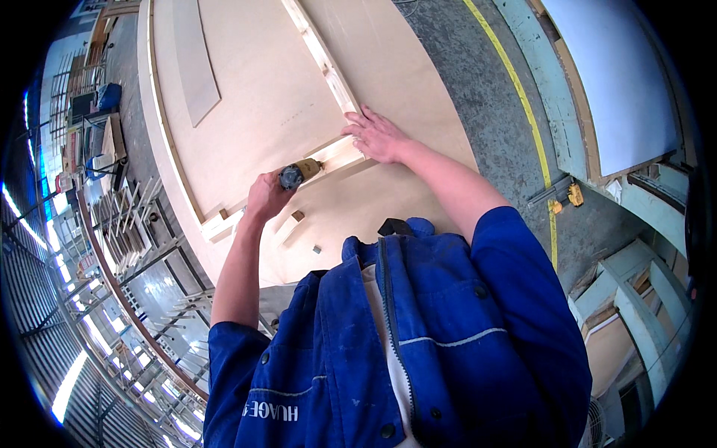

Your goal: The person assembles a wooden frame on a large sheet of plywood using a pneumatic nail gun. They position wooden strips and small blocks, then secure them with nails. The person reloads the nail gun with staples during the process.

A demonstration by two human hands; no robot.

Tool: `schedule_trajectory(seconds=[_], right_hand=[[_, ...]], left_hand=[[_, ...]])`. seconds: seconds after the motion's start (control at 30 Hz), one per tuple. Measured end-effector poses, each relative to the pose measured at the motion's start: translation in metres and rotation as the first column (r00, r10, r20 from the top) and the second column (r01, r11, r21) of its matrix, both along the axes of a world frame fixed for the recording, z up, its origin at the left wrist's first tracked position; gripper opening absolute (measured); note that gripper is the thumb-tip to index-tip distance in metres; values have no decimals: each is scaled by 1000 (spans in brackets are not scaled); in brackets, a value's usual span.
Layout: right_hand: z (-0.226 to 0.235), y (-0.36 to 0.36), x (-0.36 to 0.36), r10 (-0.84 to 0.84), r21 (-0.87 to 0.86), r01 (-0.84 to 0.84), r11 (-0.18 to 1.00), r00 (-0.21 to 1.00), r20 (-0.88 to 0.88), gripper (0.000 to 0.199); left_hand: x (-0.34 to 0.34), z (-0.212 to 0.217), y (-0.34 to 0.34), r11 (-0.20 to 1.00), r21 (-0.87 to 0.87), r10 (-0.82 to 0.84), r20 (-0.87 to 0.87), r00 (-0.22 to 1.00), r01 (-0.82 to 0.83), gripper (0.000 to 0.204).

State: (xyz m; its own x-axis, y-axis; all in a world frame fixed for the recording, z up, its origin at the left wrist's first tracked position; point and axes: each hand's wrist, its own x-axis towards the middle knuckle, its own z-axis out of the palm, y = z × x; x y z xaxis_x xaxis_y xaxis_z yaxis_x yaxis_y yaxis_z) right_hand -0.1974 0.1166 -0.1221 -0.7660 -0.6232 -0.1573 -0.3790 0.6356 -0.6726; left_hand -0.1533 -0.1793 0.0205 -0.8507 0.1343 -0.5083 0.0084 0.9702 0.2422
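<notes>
Pressing down w/ right hand (377, 137): fingers (357, 124) spread flat, not gripping anything, right at the corner where the long wood strip (317, 52) meets the cross strip (340, 157). Left hand (267, 196) is clenched round a small power tool (297, 174), dark round head w/ tan body. Tool sits on the cross strip, just past the left fingertips, near the right-hand fingers but not touching them.

Head view only, so:
- Both strips lie on a big plywood sheet (261, 97). Small wood block (297, 216) + tiny offcut (317, 249) loose on the sheet, just below the left hand.
- Can't tell what tip the tool has or whether it's running; hidden behind the head.

Risks, my read:
- Tool is close to right fingers. If it skids along the strip toward the corner, fingers are in its path.
- Corner held by palm pressure only, no clamp seen. Any push from the tool could shift the strip and leave the joint off square.
- One-handed grip on tool = less control if it kicks.
- Open blue jacket (418, 328) hangs fwd near the sheet edge, possible snag.
</notes>
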Motion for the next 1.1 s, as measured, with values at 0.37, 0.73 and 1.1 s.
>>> schedule_trajectory(seconds=[0.37, 0.73, 1.1], right_hand=[[2, 0, 0, -1, 3, 1, 1000, 1000, -2, 45], [8, -1, 1, -17, 16, 16, 1000, 999, 50, 44], [9, 2, -1, 7, 8, -7, 1000, 1000, 31, 45]], left_hand=[[-3, -5, 23, 1000, 10, 18, 78, 997, -19, 28], [1, -19, 23, 999, 37, -16, 14, 1000, 15, 28], [-2, -23, 45, 995, 99, 10, 14, 1000, -11, 28]])
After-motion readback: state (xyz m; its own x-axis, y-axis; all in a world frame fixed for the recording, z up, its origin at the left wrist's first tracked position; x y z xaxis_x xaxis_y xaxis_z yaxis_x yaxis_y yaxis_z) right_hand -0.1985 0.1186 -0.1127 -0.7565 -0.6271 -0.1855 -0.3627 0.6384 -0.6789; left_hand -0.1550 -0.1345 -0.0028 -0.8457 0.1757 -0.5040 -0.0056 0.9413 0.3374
